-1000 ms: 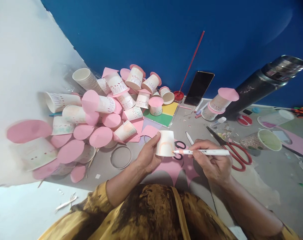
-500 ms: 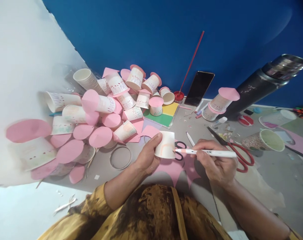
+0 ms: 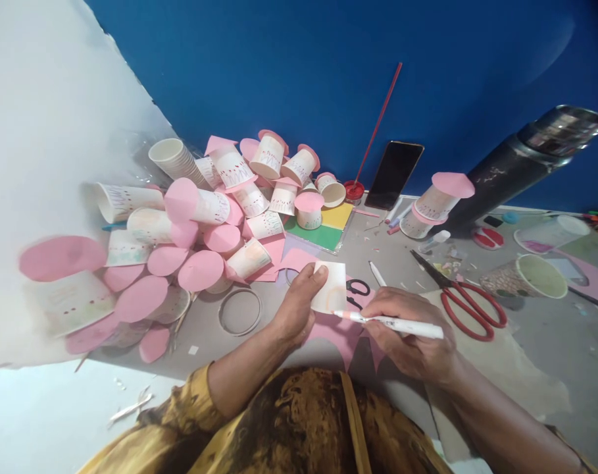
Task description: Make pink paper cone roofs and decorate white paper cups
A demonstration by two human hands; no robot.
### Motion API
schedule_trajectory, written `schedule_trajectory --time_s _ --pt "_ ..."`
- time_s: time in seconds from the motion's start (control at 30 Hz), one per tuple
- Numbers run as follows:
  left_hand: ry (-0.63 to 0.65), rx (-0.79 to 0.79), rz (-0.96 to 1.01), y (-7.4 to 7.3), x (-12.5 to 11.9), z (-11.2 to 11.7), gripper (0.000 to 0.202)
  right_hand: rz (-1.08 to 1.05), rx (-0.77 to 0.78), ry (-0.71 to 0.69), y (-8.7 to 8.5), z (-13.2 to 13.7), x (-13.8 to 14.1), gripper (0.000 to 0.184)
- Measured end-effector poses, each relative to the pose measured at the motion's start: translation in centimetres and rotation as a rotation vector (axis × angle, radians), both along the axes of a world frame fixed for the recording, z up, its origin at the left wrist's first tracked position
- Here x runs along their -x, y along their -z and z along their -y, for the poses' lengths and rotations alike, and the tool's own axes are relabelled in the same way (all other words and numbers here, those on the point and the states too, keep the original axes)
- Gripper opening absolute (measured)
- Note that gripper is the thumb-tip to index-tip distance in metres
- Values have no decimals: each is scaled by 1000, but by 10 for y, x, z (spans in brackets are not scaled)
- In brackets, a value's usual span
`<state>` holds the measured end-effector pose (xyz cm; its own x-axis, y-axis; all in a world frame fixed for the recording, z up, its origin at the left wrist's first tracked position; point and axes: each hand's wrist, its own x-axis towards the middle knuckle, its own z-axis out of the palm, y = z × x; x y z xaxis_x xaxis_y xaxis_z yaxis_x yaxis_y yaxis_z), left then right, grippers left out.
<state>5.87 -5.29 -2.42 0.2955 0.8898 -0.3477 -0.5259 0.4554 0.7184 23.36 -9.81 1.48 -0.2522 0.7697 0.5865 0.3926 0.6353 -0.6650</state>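
Note:
My left hand (image 3: 296, 306) is closed around a small white paper cup (image 3: 331, 288), held upside down just above the table. A faint orange arch is drawn on the cup's side. My right hand (image 3: 410, 329) pinches a white marker pen (image 3: 392, 322) lying almost level, its pale orange tip touching the cup's lower edge. Under both hands lies a piece of pink paper (image 3: 343, 332) cut into points. Small black-handled scissors (image 3: 355, 289) rest just behind the cup.
A heap of decorated paper cups with pink paper cones (image 3: 204, 217) fills the left. Red-handled scissors (image 3: 469, 303), a phone (image 3: 395, 174) propped on the blue wall, a dark flask (image 3: 520, 164), a red paint pot (image 3: 352, 189) and a wire ring (image 3: 239, 311) lie around.
The cup has turned in my left hand and tilted. My right hand and the marker have dropped lower and nearer to me, the tip now at the cup's bottom edge.

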Motion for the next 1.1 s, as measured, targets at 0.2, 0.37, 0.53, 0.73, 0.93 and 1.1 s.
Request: schedule_trajectory --time_s 0.2,0.37,0.53,0.73,0.93,1.1 --pt "24 63 43 2 -1 -1 35 12 -33 158 3 -1 -3 9" --pt "21 111 65 0 -2 -3 41 -21 47 53 3 0 -6 10" --pt "32 175 77 0 -1 -4 40 2 23 211 3 0 -8 8" --pt "18 268 92 -2 0 -6 32 -25 38 90 2 -1 -7 11" --pt "99 326 84 -10 1 -7 43 -42 46 90 2 0 -8 11" --pt "60 350 116 -11 1 -7 38 -65 31 131 1 1 -9 12"
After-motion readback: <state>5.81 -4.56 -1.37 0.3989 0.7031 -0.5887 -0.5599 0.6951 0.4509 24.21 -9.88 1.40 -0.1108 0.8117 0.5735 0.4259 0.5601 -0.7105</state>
